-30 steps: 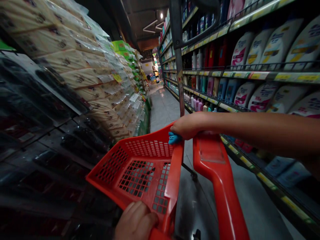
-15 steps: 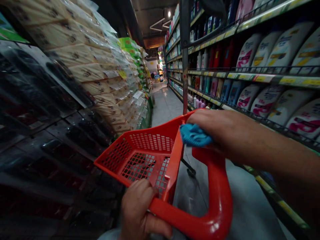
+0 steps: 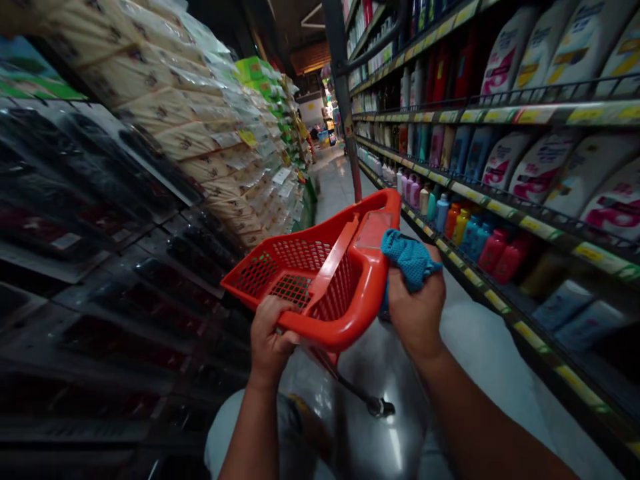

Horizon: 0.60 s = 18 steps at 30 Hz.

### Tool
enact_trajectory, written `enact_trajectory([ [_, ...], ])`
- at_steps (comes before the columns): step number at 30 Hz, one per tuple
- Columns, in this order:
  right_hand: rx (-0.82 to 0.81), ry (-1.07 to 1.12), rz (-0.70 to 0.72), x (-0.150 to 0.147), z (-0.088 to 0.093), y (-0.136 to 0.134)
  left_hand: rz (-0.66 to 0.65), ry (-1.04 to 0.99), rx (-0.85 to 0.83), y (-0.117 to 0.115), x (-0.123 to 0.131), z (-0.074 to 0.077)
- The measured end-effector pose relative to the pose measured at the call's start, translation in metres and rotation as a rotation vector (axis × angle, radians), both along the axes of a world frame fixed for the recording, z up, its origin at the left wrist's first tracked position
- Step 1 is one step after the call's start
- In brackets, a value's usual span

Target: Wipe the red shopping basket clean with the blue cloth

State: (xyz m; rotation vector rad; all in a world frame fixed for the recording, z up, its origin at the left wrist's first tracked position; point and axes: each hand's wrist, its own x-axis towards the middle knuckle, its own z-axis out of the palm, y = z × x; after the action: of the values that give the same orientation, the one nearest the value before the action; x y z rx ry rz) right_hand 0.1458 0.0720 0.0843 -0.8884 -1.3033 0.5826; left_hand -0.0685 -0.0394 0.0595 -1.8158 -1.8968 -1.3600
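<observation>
A red plastic shopping basket (image 3: 357,320) tilts at lower centre, the left hand (image 3: 270,333) clamped on its near rim. The right hand (image 3: 415,307), apart, presses a blue knitted cloth (image 3: 410,260) against its edge; a slack grip could drop either onto the tiled floor (image 3: 490,353).

The left forearm (image 3: 253,427) and right forearm (image 3: 480,427) rise from the bottom edge, angling inward. The left hand (image 3: 270,333) curls shut left of centre, well apart from the right hand (image 3: 415,300), closed right of centre.
</observation>
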Motion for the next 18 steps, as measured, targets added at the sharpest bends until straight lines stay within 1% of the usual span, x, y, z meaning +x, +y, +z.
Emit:
enact_trajectory([
  [5, 0.139, -0.007, 0.147, -0.011, -0.007, -0.036, 0.043, -0.058, 0.014, -0.005, -0.012, -0.004],
  [7, 0.17, -0.011, 0.206, -0.015, -0.017, -0.049, 0.065, -0.091, 0.031, -0.008, -0.014, -0.006],
  [9, 0.141, -0.044, 0.304, -0.021, -0.035, -0.061, 0.087, -0.122, 0.036, -0.01, -0.014, -0.007],
  [11, 0.042, -0.128, 0.47, -0.026, -0.058, -0.072, 0.102, -0.145, 0.023, -0.013, -0.015, -0.006],
  [13, -0.175, -0.212, 0.601, -0.028, -0.082, -0.082, 0.104, -0.158, -0.005, -0.014, -0.016, -0.005],
  [14, -0.304, -0.238, 0.627, -0.027, -0.092, -0.085, 0.103, -0.162, -0.022, -0.014, -0.016, -0.005],
  [16, -0.53, -0.247, 0.594, -0.023, -0.108, -0.088, 0.101, -0.167, -0.064, -0.013, -0.013, -0.005],
  [17, -0.605, -0.247, 0.557, -0.02, -0.113, -0.086, 0.102, -0.169, -0.087, -0.013, -0.012, -0.006],
  [18, -0.647, -0.251, 0.523, -0.018, -0.115, -0.083, 0.107, -0.17, -0.109, -0.014, -0.009, -0.006],
])
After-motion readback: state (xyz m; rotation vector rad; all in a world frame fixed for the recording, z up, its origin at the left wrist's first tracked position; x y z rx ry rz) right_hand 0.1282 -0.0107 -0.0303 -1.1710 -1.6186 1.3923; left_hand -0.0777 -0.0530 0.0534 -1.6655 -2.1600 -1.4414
